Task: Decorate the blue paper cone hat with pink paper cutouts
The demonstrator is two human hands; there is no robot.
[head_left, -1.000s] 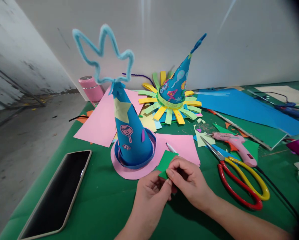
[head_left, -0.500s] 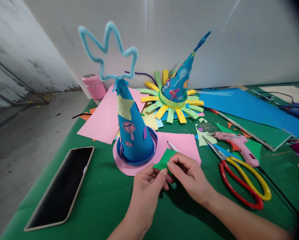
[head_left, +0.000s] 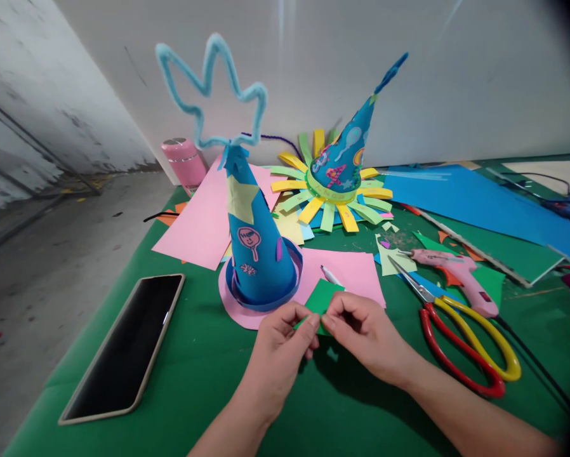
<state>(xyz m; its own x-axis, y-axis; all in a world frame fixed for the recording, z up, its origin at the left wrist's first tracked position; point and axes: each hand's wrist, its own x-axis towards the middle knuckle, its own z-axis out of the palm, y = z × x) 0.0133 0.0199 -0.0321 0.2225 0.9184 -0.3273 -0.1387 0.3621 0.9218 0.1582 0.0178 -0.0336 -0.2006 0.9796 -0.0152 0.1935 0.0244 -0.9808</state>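
Both my hands pinch a small piece of green paper above the front of the table. My left hand grips its lower left edge between thumb and fingers. On the right side, my right hand pinches the near edge, its fingertips close to the left thumb. The fingers hide part of the paper's lower edge. Just behind my left hand stands a blue cone hat with a pink brim, topped by a light blue pipe-cleaner shape. A white marker lies on pink paper beyond the green piece.
A phone lies at the left. Red-and-yellow scissors and a pink glue gun, with its cord, lie at the right. Behind are a second cone hat with paper strips, a pink bottle and a blue sheet.
The green paper has turned slightly in my fingers, and more of its flat face shows. My fingertips have come closer together. The whole view has shifted a little.
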